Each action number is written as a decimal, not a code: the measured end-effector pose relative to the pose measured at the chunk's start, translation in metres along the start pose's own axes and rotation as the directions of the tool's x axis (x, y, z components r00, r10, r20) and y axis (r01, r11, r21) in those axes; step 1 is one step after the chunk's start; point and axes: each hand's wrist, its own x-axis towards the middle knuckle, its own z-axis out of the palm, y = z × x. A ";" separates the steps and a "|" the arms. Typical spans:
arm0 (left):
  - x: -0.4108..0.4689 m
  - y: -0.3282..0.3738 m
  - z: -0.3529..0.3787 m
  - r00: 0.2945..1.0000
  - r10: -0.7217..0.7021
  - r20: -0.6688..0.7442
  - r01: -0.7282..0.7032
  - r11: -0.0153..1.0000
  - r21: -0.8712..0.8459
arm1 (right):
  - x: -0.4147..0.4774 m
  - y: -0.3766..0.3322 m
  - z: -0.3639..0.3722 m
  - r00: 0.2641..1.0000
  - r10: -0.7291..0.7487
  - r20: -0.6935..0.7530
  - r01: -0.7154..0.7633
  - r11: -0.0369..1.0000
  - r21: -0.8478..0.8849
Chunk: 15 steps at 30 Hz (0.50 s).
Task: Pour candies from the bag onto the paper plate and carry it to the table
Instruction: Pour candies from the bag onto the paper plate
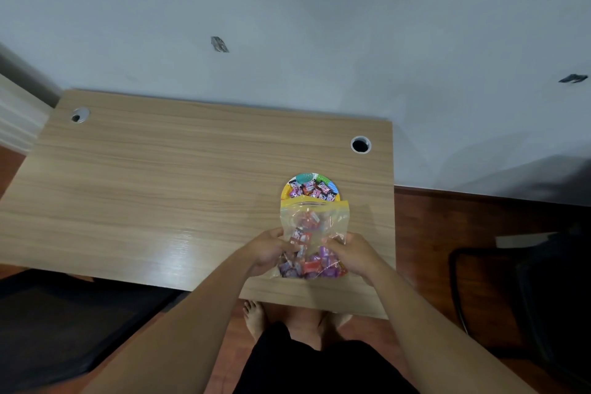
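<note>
A clear zip bag (315, 222) with a yellow top strip holds several wrapped candies in red, pink and purple. My left hand (267, 249) grips its left side and my right hand (355, 253) grips its right side, near the bag's bottom. The bag's mouth points away from me, toward a colourful paper plate (287, 190) that lies on the wooden desk just beyond it. Several candies (311, 189) lie on the plate. The bag covers the plate's near edge.
The wooden desk (160, 185) stands against a pale wall and has two cable holes (360, 144) (80, 114). A dark chair (527, 297) stands to the right on the brown floor. My bare feet (256, 317) show under the desk's front edge.
</note>
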 end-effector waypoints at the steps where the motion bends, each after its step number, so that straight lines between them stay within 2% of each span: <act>1: 0.000 -0.001 0.000 1.000 -0.006 -0.016 0.006 1.000 0.007 | 0.000 0.000 0.000 1.000 0.003 0.002 -0.003 1.000 0.000; 10: 0.007 -0.011 0.002 0.992 0.012 -0.129 -0.004 0.998 0.067 | 0.004 0.004 0.006 0.999 0.012 0.038 -0.012 1.000 0.000; 15: 0.011 -0.015 0.002 0.991 0.016 -0.132 -0.008 0.998 0.063 | 0.007 0.006 0.004 0.999 0.010 0.033 -0.010 1.000 0.009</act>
